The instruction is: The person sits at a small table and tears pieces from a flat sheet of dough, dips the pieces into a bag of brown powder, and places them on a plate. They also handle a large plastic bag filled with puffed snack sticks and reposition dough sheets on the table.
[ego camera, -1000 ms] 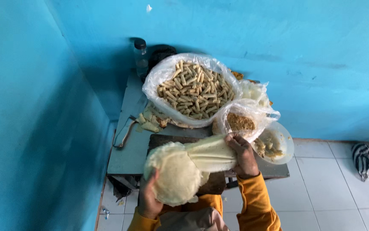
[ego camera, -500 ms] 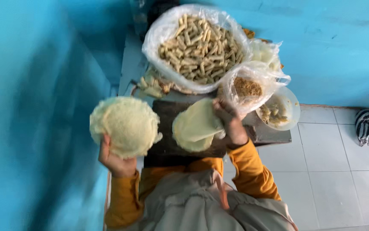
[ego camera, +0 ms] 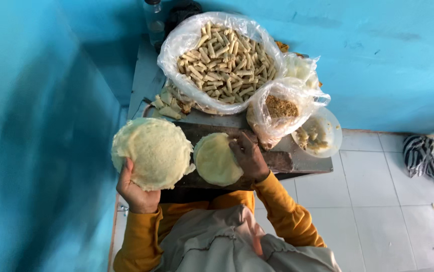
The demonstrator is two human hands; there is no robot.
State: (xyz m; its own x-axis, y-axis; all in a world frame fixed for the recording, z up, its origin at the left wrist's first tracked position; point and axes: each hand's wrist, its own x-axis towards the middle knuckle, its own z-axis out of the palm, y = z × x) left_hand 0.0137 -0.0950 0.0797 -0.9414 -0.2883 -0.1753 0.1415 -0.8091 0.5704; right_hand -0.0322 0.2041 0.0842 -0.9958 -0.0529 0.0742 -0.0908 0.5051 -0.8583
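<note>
My left hand (ego camera: 136, 191) holds up a stack of round pale yellow wrappers (ego camera: 149, 152) by its lower edge, off the left side of the dark board (ego camera: 277, 161). A single round wrapper (ego camera: 217, 160) lies flat on the board. My right hand (ego camera: 247, 155) rests on that wrapper's right edge, fingers spread and pressing it down. Both my sleeves are orange.
A big clear bag of rolled snacks (ego camera: 222, 60) fills the back of the small grey table (ego camera: 141, 80). A smaller bag of brown filling (ego camera: 280, 108) and a white bowl (ego camera: 322, 132) sit at the right. Blue walls close in left and behind. White floor tiles (ego camera: 388, 201) lie right.
My left hand lifted the stack of wrappers off to the left. My right hand laid one wrapper flat on the board and now presses on it.
</note>
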